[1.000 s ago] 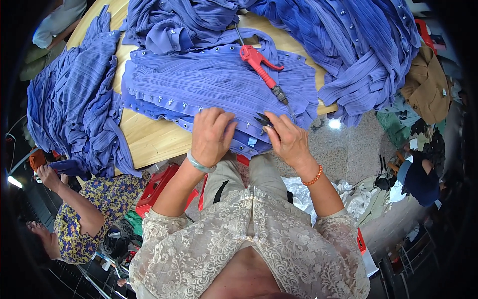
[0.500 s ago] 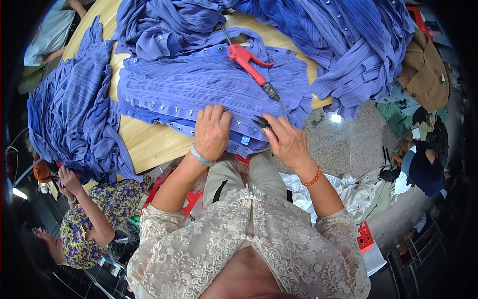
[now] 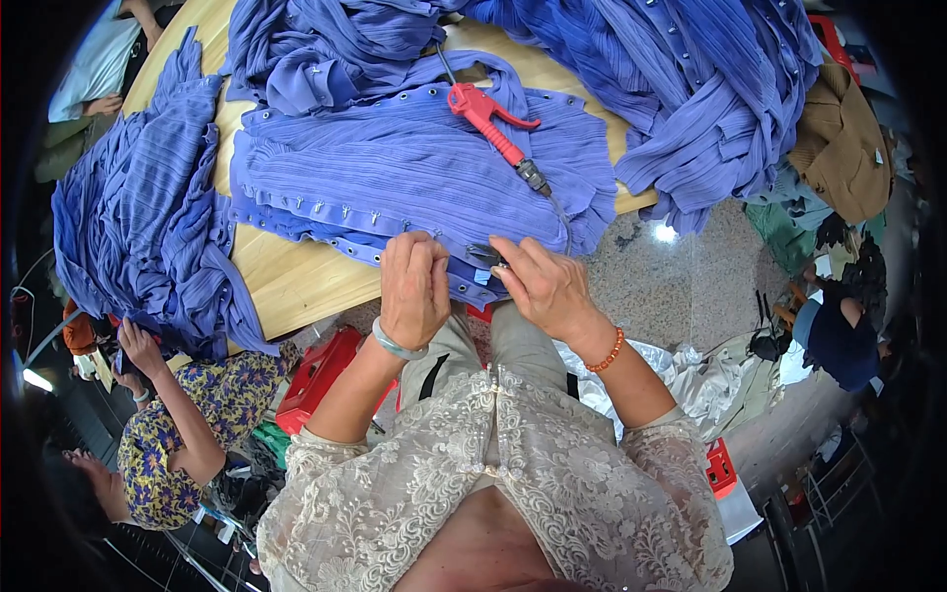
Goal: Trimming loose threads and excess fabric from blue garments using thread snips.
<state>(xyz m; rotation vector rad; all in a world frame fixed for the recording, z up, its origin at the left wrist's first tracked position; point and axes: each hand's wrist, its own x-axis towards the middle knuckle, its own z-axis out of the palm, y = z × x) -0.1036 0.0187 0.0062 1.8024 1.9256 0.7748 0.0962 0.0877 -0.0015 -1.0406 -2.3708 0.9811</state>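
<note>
A blue-purple ribbed knit garment (image 3: 395, 148) lies on the table before me, with metal eyelets and small white thread tufts along its near band. My right hand (image 3: 552, 291) is closed around dark thread snips (image 3: 483, 254), whose blades point left over the garment's near edge. Close by on the left, my left hand (image 3: 412, 296) is closed in a pinch at the same edge; what its fingertips hold is hidden. A red air blow gun (image 3: 490, 123) rests across the garment beyond both hands, its hose trailing down toward the right.
More blue-purple garments are heaped at the left (image 3: 148, 207), the far side (image 3: 306, 49) and the right (image 3: 700, 99) of the wooden table (image 3: 296, 286). A person in a floral top (image 3: 187, 444) works at lower left. A brown garment (image 3: 838, 138) sits at the right.
Both hands have drawn nearer to me. My left hand has gone from pressing on the garment to a pinch. The snips have moved left and down toward the near edge.
</note>
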